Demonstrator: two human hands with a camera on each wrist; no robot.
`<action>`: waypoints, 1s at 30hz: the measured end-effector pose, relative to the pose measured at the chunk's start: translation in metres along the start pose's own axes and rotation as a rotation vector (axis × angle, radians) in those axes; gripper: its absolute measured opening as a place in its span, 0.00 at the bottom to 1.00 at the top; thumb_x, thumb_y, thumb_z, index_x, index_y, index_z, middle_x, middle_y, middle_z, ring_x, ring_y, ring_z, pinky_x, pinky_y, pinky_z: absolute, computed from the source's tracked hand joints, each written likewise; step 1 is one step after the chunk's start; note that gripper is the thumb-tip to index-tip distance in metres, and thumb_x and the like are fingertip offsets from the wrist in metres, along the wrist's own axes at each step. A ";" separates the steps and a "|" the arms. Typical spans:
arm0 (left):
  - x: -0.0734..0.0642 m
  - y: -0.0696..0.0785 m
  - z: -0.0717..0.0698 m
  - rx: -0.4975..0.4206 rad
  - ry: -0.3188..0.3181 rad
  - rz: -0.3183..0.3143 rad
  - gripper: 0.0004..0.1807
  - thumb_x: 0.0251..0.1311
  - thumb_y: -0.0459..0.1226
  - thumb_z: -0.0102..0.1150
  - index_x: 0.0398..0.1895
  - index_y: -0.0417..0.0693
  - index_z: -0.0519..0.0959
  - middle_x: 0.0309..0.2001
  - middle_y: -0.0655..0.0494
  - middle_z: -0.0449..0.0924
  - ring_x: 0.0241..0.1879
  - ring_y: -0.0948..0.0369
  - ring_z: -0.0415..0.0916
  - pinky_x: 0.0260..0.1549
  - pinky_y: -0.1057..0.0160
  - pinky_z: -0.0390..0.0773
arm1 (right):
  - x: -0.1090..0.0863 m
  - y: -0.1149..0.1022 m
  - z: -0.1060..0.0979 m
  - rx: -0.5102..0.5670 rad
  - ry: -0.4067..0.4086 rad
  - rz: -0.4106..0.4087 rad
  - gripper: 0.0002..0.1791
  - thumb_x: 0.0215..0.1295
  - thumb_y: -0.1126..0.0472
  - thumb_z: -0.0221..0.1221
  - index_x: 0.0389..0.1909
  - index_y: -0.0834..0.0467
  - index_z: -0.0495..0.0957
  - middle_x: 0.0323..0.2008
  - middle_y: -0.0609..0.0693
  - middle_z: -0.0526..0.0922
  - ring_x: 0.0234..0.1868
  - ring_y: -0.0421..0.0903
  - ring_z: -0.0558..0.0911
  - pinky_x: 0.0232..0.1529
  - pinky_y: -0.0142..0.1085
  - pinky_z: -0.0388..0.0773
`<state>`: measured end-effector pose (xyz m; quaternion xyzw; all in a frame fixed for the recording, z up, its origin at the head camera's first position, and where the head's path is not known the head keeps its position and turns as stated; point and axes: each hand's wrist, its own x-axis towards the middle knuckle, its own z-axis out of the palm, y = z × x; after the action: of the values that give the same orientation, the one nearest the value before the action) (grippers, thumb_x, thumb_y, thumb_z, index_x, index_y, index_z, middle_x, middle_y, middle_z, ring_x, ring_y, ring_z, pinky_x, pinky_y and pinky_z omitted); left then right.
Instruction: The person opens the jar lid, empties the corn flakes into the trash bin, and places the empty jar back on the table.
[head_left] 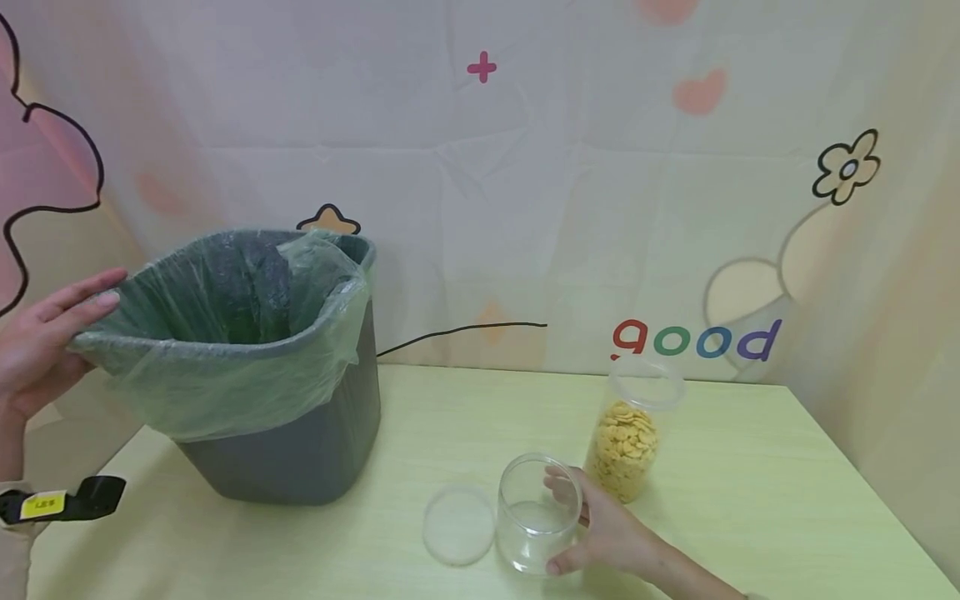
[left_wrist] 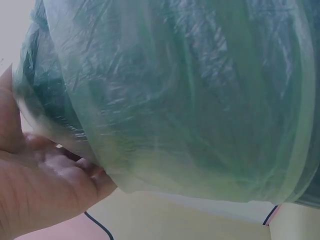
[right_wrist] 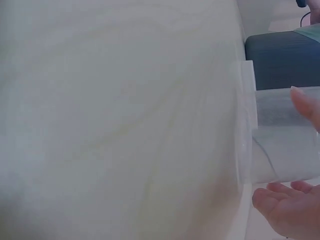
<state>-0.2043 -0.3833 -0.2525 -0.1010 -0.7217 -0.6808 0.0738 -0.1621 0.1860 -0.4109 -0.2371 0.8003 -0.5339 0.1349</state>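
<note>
A dark grey trash bin [head_left: 330, 450] stands at the left of the table, lined with a translucent green plastic bag [head_left: 247, 392] folded over its rim. My left hand [head_left: 48, 342] grips the bin's left rim through the bag. Close up, that bag [left_wrist: 190, 110] fills most of the left wrist view beside the hand [left_wrist: 50, 185]. My right hand [head_left: 603, 529] holds a clear, lidless jar [head_left: 528, 533] low on its right side. Its thumb is in front and its fingers are behind, partly seen through the wall. The jar [right_wrist: 280, 135] looks empty.
A clear round lid [head_left: 459, 527] lies flat on the table [head_left: 450, 417], just left of the jar. Behind my right hand stands a tall clear canister [head_left: 622, 450] of yellow flakes, topped by a clear lid [head_left: 647, 383]. A printed cloth backdrop [head_left: 480, 208] hangs behind the table.
</note>
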 end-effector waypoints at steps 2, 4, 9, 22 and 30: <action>0.000 0.000 0.001 0.041 0.029 0.019 0.22 0.69 0.38 0.40 0.65 0.62 0.58 0.56 0.64 0.58 0.40 0.71 0.65 0.30 0.76 0.68 | -0.003 -0.002 -0.003 0.010 -0.012 0.010 0.56 0.34 0.63 0.74 0.65 0.67 0.51 0.61 0.72 0.60 0.62 0.68 0.59 0.57 0.54 0.60; 0.000 0.000 0.004 0.114 0.086 0.029 0.24 0.69 0.40 0.40 0.67 0.63 0.55 0.60 0.61 0.57 0.39 0.73 0.67 0.44 0.73 0.68 | -0.005 -0.005 -0.007 0.018 -0.017 0.022 0.56 0.35 0.63 0.74 0.65 0.67 0.50 0.61 0.72 0.59 0.62 0.68 0.59 0.58 0.51 0.60; -0.001 0.004 0.015 0.337 0.207 0.023 0.28 0.68 0.43 0.41 0.70 0.65 0.50 0.70 0.64 0.44 0.44 0.77 0.61 0.65 0.55 0.40 | -0.013 -0.013 -0.018 0.022 -0.008 0.022 0.56 0.38 0.63 0.73 0.66 0.67 0.48 0.62 0.71 0.58 0.62 0.69 0.58 0.58 0.50 0.61; -0.022 0.034 0.058 0.512 0.401 0.138 0.29 0.67 0.40 0.43 0.70 0.58 0.50 0.70 0.58 0.48 0.67 0.67 0.45 0.65 0.57 0.36 | -0.028 -0.027 -0.036 -0.037 0.021 -0.104 0.48 0.45 0.64 0.69 0.65 0.69 0.51 0.62 0.70 0.58 0.61 0.67 0.61 0.56 0.47 0.63; -0.019 0.031 0.055 0.500 0.504 0.288 0.32 0.61 0.34 0.52 0.67 0.59 0.57 0.65 0.63 0.60 0.63 0.68 0.57 0.58 0.79 0.52 | -0.038 -0.035 -0.049 -0.061 0.083 -0.047 0.45 0.47 0.62 0.68 0.64 0.67 0.54 0.61 0.68 0.62 0.58 0.64 0.66 0.55 0.43 0.68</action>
<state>-0.1766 -0.3279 -0.2306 -0.0096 -0.8031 -0.4700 0.3661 -0.1445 0.2331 -0.3613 -0.2376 0.8154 -0.5215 0.0817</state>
